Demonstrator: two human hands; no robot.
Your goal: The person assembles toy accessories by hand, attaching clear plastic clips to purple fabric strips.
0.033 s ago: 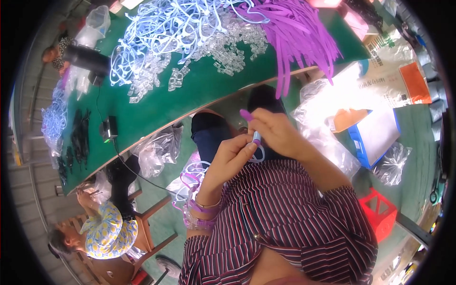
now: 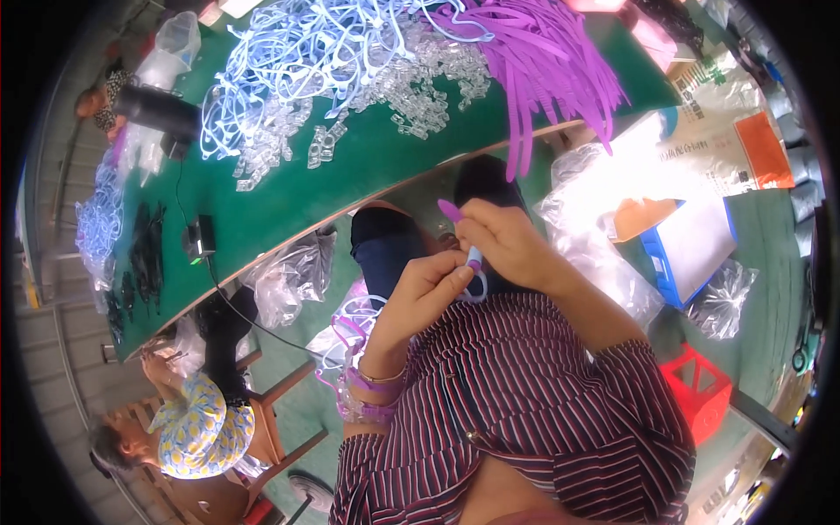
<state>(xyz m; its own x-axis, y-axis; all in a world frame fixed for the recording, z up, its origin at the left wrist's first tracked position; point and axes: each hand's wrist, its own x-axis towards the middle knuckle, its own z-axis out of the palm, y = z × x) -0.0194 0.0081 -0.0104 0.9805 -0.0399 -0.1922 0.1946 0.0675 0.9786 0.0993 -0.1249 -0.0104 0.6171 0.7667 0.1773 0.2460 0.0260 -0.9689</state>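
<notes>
Left hand [image 2: 427,293] and right hand [image 2: 507,243] close together, right slightly farther forward, fingers [image 2: 454,281] of both curled

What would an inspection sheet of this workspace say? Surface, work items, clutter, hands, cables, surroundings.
Surface: green tabletop, loaded along its far side.
Work items: piled light-blue loops, clear clips, purple straps; purple-and-clear pieces around left forearm.
Clutter: clear bag below the near edge; blue-edged white box and red plastic item at right.
Hands: left hand pinches a light-blue looped piece; right hand grips a purple strip.
Cables: black cable runs from black box over the near edge.
Surroundings: seated co-worker, lower left; another person, upper left.
</notes>
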